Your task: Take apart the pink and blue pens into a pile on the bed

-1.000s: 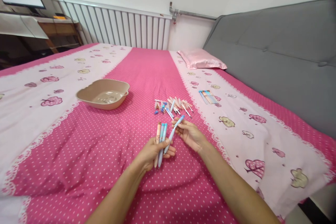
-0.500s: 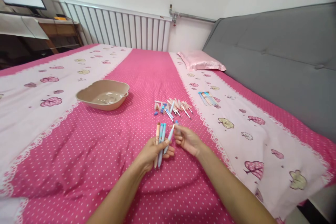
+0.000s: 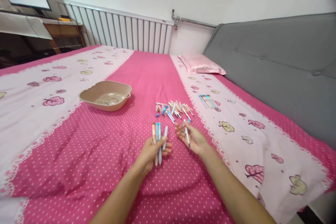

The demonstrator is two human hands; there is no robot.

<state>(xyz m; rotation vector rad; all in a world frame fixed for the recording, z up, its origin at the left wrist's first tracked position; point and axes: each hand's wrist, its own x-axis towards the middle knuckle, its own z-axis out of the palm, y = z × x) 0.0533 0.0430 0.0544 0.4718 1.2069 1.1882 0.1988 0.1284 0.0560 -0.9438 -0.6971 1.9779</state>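
pen refill (image 3: 187,135), probably, in loosely curled right hand (image 3: 194,140)

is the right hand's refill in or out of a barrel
Out: the refill shows bare to its dark tip in the right hand, apart from the capless barrel in the left hand.

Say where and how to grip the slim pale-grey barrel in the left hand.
Probably pinch the barrel by its upper end, from the right: that end juts above the thumb of the left hand, apart from the other pens.
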